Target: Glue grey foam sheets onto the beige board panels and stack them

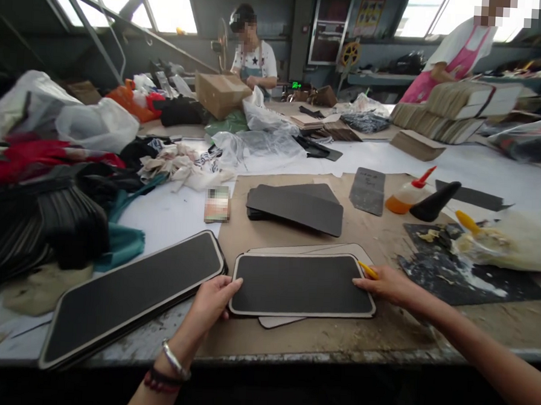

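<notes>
A dark rectangular panel with a pale border (297, 285) lies before me on light-coloured panels (282, 323) that stick out from under it. My left hand (213, 297) grips its left end, thumb on top and fingers beneath. At the right end, my right hand (377, 285) pinches the panel's edge and also holds a slim yellow tool (367, 270), whose kind I cannot make out. To the left rests a slanted stack of similar bordered panels (134, 295). Behind the held panel are plain dark grey panels (295, 208), piled loosely.
Right of me are a glue-smeared dark sheet (470, 279), a bag of paste (513, 242), a red-tipped squeeze bottle (409, 191) and a black cone-shaped object (435, 201). Fabric (34, 214) heaps up at left. Two people (255, 56) stand across the table, near a cardboard box (221, 95).
</notes>
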Motion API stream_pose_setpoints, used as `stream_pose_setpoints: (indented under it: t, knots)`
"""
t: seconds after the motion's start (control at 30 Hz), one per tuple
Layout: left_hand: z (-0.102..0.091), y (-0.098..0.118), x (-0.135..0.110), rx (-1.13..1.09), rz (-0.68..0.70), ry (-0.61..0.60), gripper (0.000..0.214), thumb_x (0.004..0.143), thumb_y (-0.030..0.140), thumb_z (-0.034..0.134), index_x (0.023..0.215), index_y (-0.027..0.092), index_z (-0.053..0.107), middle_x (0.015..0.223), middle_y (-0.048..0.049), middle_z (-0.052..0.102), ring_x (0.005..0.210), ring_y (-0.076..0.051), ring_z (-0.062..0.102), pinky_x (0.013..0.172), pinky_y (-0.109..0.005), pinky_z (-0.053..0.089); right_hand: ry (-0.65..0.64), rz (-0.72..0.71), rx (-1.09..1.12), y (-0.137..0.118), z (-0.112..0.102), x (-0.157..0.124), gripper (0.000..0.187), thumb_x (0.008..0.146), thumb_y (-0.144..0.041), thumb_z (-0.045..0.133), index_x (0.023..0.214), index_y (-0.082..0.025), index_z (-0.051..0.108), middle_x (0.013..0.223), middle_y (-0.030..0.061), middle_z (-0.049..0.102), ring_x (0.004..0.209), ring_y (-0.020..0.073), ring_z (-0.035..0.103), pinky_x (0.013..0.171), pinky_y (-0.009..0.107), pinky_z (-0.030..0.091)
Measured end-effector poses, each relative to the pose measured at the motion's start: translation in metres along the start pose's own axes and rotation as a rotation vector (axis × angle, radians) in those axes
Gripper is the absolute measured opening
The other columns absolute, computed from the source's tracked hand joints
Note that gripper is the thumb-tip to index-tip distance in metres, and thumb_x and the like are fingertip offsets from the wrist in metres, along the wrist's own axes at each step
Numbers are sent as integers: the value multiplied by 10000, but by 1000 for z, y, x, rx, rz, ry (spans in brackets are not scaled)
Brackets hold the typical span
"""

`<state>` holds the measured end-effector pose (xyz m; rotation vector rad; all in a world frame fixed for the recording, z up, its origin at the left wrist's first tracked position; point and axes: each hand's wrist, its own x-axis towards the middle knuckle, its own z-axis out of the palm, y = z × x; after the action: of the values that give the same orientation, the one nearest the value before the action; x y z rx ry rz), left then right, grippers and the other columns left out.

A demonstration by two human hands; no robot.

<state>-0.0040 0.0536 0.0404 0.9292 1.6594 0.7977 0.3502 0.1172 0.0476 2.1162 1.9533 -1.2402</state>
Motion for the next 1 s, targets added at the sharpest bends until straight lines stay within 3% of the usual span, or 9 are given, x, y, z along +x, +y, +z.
stream_pose_setpoints:
  t: [0.2, 0.4, 0.8, 1.0]
  knots:
    - [5, -1, 5, 31, 10, 18, 474, 485, 620, 601, 574, 159, 535, 418, 53, 446, 307, -62, 357, 266, -185, 281, -23, -52, 150, 6, 0, 1, 342, 629, -515, 586, 633, -174, 557, 565, 9, 576, 527, 137, 500, 497, 232, 366]
    - [5, -1, 2, 48, -7, -2, 511, 445, 650, 613, 549, 155, 543, 414, 51, 438, 342, -65, 369, 286, -180, 302, 50, -34, 70, 5, 0, 0, 300, 645, -433, 598, 566, -174, 467, 511, -23, 469, 500, 102, 413, 466, 215, 304]
    - [6, 0, 1, 86, -38, 20, 468, 467, 618, 613, 554, 161, 561, 406, 45, 455, 338, -68, 360, 300, -184, 300, 57, -27, 49, 4, 1, 0, 284, 692, -404, 563, 579, -173, 442, 515, -28, 453, 505, 99, 410, 466, 214, 291]
    - [2, 11, -4, 81, -51, -42, 500, 508, 662, 591, 536, 163, 575, 429, 21, 482, 370, -81, 406, 328, -188, 342, -23, -19, 123, -3, -4, -9, 293, 709, -424, 557, 602, -166, 471, 511, -38, 436, 482, 84, 375, 451, 208, 284]
